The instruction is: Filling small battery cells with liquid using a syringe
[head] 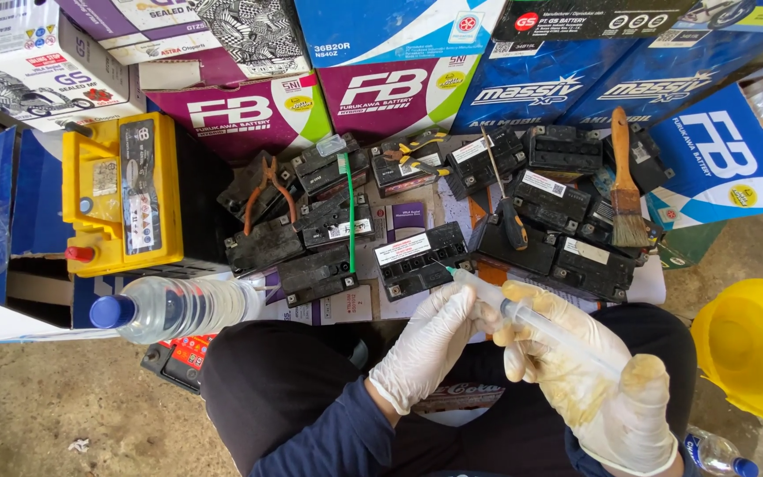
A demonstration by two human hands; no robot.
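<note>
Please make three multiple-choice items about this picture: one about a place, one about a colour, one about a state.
1. Where does the paintbrush lie?
A. on the small black batteries
B. on the ground
C. inside the yellow bowl

2. What colour is the cap of the clear bottle?
A. red
B. blue
C. white

3. What does the right hand do?
A. rests open
B. grips a syringe
C. holds pliers

Answers: 1 A, its bristles rest on the battery tops; 2 B, the cap at the bottle's left end is blue; 3 B, the gloved fingers wrap the syringe, and the left hand steadies it near the tip.
</note>
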